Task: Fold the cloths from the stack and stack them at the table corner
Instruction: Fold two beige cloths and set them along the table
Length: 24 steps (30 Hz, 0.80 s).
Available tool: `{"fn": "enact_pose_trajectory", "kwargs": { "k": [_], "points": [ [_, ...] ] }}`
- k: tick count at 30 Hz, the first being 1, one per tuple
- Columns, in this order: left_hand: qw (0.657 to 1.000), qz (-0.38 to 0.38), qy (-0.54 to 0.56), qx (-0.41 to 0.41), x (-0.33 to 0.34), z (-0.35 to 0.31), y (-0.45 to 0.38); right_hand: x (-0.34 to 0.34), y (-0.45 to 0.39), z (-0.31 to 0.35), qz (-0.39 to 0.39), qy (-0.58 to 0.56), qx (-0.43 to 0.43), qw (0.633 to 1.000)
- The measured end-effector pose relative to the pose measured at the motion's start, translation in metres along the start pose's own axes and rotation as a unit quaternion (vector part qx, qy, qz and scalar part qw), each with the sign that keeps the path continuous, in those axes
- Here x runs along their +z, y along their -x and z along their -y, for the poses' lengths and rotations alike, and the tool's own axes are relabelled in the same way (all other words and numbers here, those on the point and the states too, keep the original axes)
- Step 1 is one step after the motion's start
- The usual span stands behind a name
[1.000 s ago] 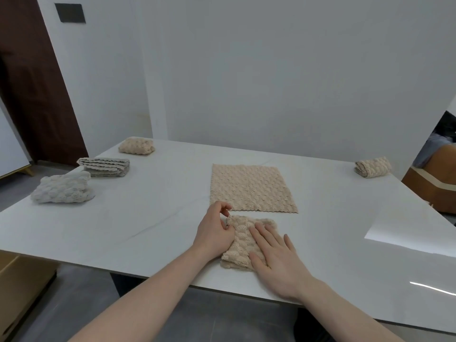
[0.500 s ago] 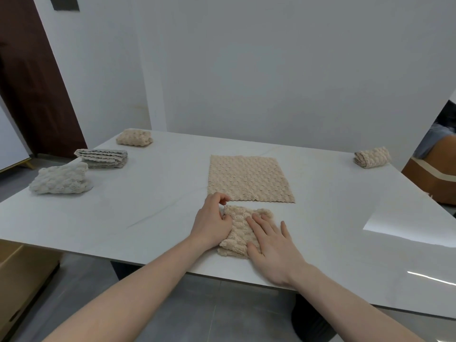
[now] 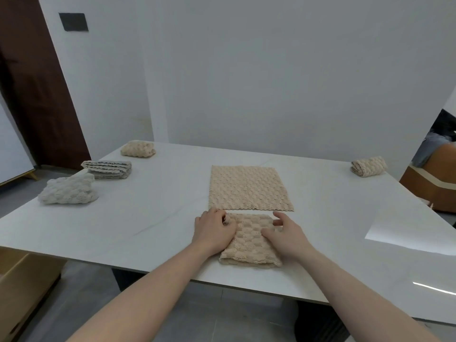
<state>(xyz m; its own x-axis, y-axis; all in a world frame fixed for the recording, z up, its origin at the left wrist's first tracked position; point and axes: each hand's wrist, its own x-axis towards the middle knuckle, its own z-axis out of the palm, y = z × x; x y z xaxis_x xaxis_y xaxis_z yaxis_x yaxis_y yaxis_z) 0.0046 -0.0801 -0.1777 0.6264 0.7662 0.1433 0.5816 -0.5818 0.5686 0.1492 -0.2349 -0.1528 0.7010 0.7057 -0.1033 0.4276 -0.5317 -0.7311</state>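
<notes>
A folded beige cloth [image 3: 249, 240] lies near the front edge of the white table [image 3: 153, 218]. My left hand [image 3: 213, 230] pinches its left edge with curled fingers. On the cloth's right side sits my right hand [image 3: 283, 233], fingers bent at the far right corner. Just behind it a beige cloth [image 3: 249, 187] lies spread flat. One folded beige cloth [image 3: 369, 166] rests at the far right corner.
Along the left side sit a whitish bunched cloth [image 3: 67, 192], a grey folded stack [image 3: 107, 169] and a beige folded cloth [image 3: 138, 149] at the far left corner. A brown door [image 3: 32, 82] stands left; an orange chair [image 3: 434, 183] right.
My right hand has slid from lying flat on the cloth's middle to its right edge, fingers now bent. The left hand stays on the left edge. The camera has tilted slightly.
</notes>
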Motion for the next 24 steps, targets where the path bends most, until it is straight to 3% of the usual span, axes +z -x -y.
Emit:
{"fn": "enact_pose_trajectory", "kwargs": {
  "k": [4, 8, 13, 19, 24],
  "points": [
    [0.991, 0.03, 0.132, -0.001, -0.006, 0.002, 0.002, -0.008, -0.018, 0.012, 0.06, -0.055, 0.035, 0.996],
    [0.964, -0.02, 0.266, 0.006, -0.011, 0.004, 0.01, -0.011, -0.022, 0.014, 0.033, -0.108, 0.002, 0.994],
    [0.96, -0.048, 0.273, 0.035, -0.016, -0.007, 0.021, -0.015, -0.008, 0.007, 0.024, -0.163, -0.041, 0.985],
    [0.966, 0.001, 0.236, 0.104, -0.018, 0.006, 0.043, -0.013, 0.023, -0.013, 0.012, -0.089, -0.15, 0.985],
    [0.981, 0.032, 0.134, 0.135, -0.014, 0.023, 0.049, -0.002, 0.039, -0.027, -0.011, -0.008, -0.192, 0.981]
  ]
}}
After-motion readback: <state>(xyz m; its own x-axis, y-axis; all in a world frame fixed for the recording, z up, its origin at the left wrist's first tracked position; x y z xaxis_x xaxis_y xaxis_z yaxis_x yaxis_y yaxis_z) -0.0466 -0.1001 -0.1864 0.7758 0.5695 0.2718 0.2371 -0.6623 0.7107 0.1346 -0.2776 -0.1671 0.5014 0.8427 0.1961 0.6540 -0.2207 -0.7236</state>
